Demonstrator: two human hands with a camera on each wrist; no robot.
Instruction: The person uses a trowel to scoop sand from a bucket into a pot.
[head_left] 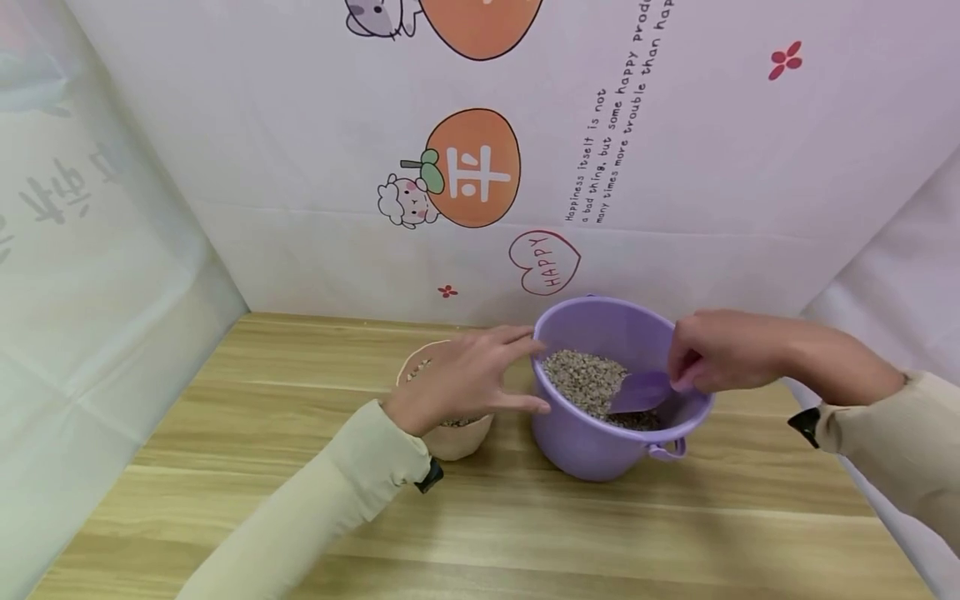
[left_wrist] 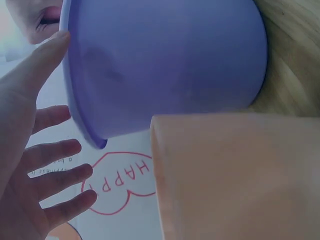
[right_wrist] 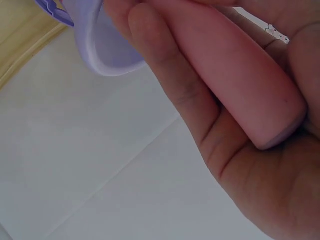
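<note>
A purple bucket (head_left: 581, 454) stands on the table, partly filled with small tan granules (head_left: 583, 379). My right hand (head_left: 723, 350) reaches over the right side of its rim and grips the pink handle (right_wrist: 235, 75) of a small shovel. The shovel's purple blade (head_left: 639, 392) lies among the granules. At the left of the bucket is my left hand (head_left: 468, 375), its fingers spread and straight, thumb tip right at the rim in the left wrist view. Beneath that hand stands a pale peach pot (left_wrist: 240, 175) with granules inside, its opening partly hidden by the hand.
The wood-grain table (head_left: 480, 533) ends against a white printed backdrop (head_left: 315, 167) close behind the bucket. White sheeting (head_left: 90, 275) rises along the left side, and more hangs at the right. The bucket's handle mount (head_left: 667, 450) juts out at its front right.
</note>
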